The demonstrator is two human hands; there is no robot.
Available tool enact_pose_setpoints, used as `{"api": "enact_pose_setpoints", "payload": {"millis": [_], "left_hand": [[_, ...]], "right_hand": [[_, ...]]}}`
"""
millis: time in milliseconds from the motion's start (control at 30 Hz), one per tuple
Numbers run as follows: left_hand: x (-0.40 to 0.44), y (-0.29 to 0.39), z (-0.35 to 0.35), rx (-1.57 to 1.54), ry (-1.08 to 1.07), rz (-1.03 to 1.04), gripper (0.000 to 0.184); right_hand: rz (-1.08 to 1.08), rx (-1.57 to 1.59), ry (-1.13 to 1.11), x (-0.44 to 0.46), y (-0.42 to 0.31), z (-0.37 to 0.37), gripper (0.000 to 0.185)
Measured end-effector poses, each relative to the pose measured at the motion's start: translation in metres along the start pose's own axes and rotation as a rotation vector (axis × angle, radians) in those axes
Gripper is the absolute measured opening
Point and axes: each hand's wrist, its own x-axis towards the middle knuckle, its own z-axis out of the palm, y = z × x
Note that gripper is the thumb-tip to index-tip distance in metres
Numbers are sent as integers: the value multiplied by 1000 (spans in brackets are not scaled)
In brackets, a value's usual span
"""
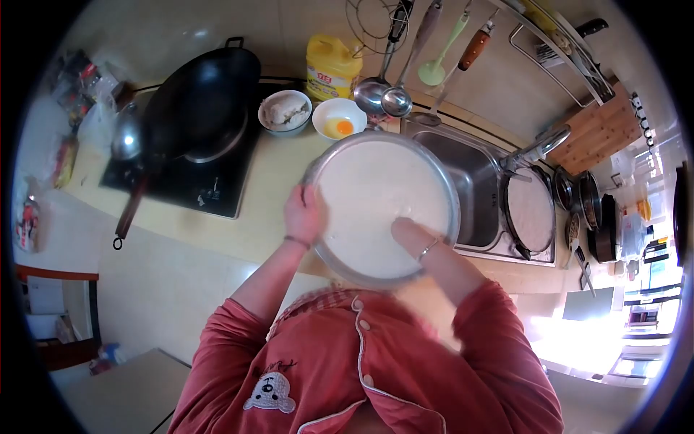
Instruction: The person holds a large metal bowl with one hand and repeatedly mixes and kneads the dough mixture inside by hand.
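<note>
A wide metal basin (454,206) full of milky white liquid (369,188) is in front of my body, at the counter's front edge beside the sink. My left hand (303,215) holds the basin's left side, its fingers wrapped at the rim. Into the liquid dips my right hand (410,234); its fingers are under the surface and hidden, so I cannot see what they touch. Just behind the basin stand a white bowl (327,108) with a raw egg in it and another bowl (290,131) holding a pale lumpy food.
A black wok (206,94) sits on the cooktop (217,199) at left. Behind the bowls stands a yellow jug (332,69). Ladles (397,101) hang above the steel sink (473,173). Right of it are a round pan with white contents (530,210) and a cutting board (596,134).
</note>
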Motion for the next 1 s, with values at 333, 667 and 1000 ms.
{"api": "enact_pose_setpoints", "payload": {"millis": [333, 667, 1000], "left_hand": [[1, 6, -2, 10, -30, -30, 28], [2, -1, 0, 14, -23, -19, 29], [1, 1, -1, -21, -19, -2, 30]], "right_hand": [[-31, 123, -14, -11, -26, 17, 13], [-84, 237, 81, 18, -50, 29, 14], [120, 481, 259, -28, -65, -77, 17]]}}
